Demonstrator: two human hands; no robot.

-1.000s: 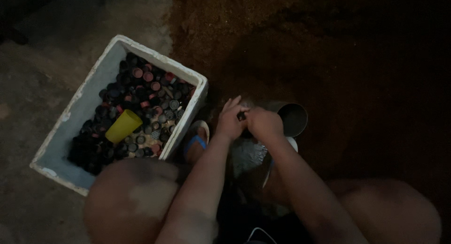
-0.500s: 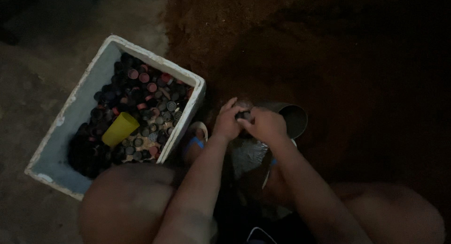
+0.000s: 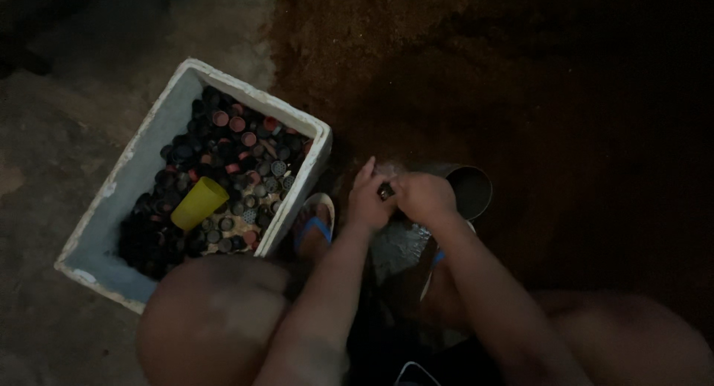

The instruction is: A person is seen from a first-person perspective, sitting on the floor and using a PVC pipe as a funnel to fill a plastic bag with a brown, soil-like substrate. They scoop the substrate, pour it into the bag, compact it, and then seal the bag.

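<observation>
We see the left hand [image 3: 368,200] and right hand [image 3: 424,196] meeting, fingers pinching a small dark piece [image 3: 386,191] (shape unclear) just beside the metal cup [image 3: 470,191].

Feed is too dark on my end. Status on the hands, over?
Left hand and right hand together on a small dark piece. Metal cup just beyond. White foam box of small pots alongside, clear of hands.
</observation>
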